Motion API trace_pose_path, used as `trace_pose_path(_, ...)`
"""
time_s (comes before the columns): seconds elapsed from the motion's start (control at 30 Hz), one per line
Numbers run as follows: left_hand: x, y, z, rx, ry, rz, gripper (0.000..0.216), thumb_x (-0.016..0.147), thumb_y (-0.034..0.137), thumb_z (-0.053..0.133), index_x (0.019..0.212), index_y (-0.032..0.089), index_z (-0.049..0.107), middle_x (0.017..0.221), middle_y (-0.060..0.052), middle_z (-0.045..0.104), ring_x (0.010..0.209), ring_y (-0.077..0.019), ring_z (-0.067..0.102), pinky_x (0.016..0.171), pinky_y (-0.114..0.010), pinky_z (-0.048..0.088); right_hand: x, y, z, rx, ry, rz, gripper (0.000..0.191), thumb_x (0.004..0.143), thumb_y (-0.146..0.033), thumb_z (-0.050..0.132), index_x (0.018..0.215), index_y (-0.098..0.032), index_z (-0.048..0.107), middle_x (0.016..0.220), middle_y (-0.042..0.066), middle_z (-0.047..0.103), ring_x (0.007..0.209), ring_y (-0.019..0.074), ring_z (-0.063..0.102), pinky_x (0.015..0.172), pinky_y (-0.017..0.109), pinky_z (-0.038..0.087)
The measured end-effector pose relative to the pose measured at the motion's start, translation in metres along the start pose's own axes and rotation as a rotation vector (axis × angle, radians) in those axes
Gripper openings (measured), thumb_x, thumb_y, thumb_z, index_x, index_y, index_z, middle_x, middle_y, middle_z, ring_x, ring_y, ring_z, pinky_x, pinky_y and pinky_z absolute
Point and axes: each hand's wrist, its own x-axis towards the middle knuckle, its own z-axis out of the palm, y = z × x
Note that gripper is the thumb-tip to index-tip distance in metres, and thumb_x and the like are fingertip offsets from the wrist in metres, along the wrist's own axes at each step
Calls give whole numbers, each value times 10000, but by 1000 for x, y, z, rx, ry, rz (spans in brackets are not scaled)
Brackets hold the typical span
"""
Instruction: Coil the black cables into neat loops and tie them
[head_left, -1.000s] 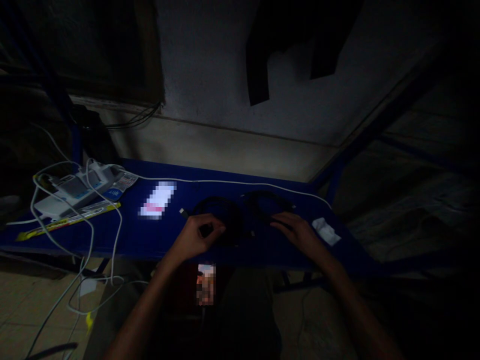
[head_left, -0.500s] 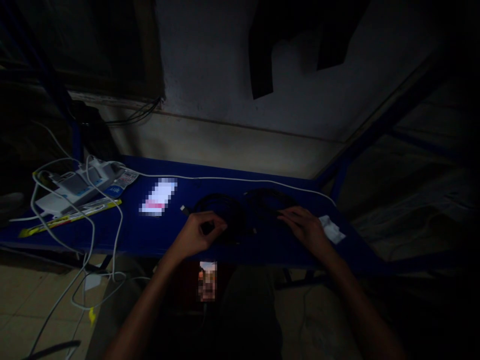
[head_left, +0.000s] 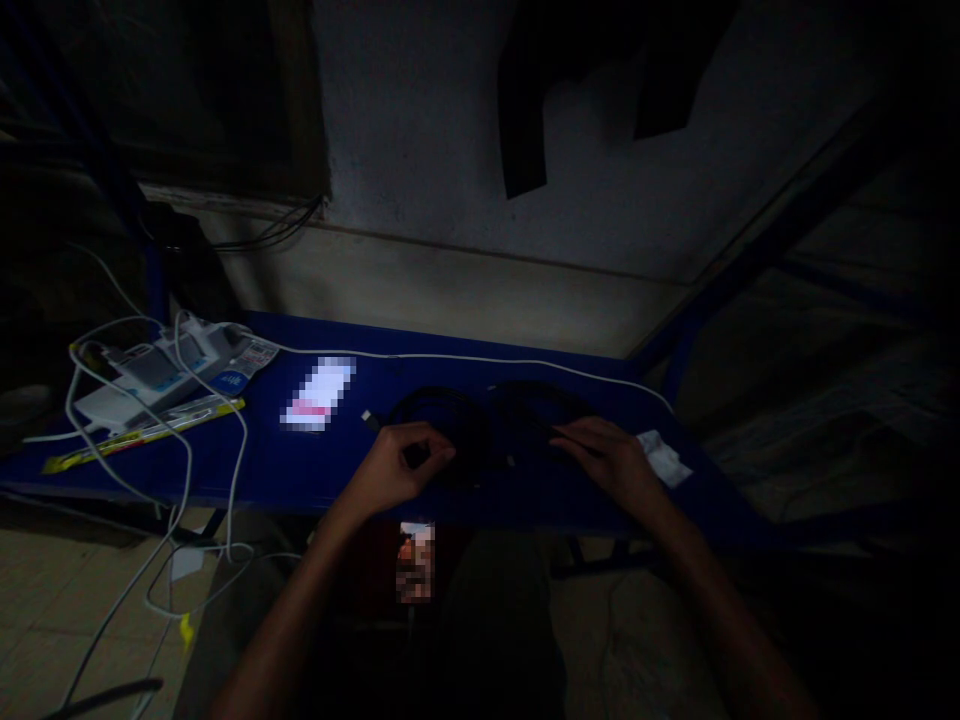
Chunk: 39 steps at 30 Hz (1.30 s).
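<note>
Two coils of black cable lie side by side on a blue tabletop (head_left: 315, 465) in very dim light. My left hand (head_left: 394, 465) is closed in a pinch at the near left side of the left black cable coil (head_left: 442, 393). A pale metal plug (head_left: 367, 419) sticks out just beyond that hand. My right hand (head_left: 611, 458) has its thumb and fingers pinched together on the near right part of the right black cable coil (head_left: 529, 388). The exact strands between the fingers are hard to make out in the dark.
At the left, a white power strip (head_left: 135, 395) sits among white cords beside a yellow-edged packet (head_left: 150, 432). A lit phone (head_left: 319, 393) lies left of the coils. Another lit phone (head_left: 416, 562) is below the table edge. White crumpled paper (head_left: 664, 458) lies by my right wrist.
My right hand has shifted very slightly to the left, over the right coil. My left hand stays put.
</note>
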Motion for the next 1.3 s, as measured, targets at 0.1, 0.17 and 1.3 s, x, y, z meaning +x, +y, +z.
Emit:
trace_pose_path(0.1, 0, -1, 1, 1, 0, 1, 209, 984, 355, 669, 941, 182, 777, 925, -66, 777, 866, -200, 720, 807, -342, 539, 3, -2, 2, 47, -114, 48, 299, 946, -554, 704, 1038, -303, 837, 1029, 70, 813, 922, 295, 773, 843, 467, 623)
trace_pose_path(0.17, 0, -1, 1, 2, -2, -4, 211, 986, 357, 663, 948, 184, 778, 928, -65, 777, 862, -199, 720, 797, -342, 538, 9, -3, 0, 61, -164, 79, 333, 898, -589, 747, 1032, -297, 834, 1037, 70, 818, 930, 299, 780, 848, 458, 626)
trace_pose_path(1.3, 1, 0, 1, -17, -2, -29, 205, 986, 362, 668, 928, 195, 771, 923, -51, 772, 863, -197, 719, 786, -336, 519, 86, 69, -27, -49, 36, 30, 336, 968, -505, 673, 1151, -274, 835, 1182, 80, 810, 1047, 327, 776, 980, 463, 603)
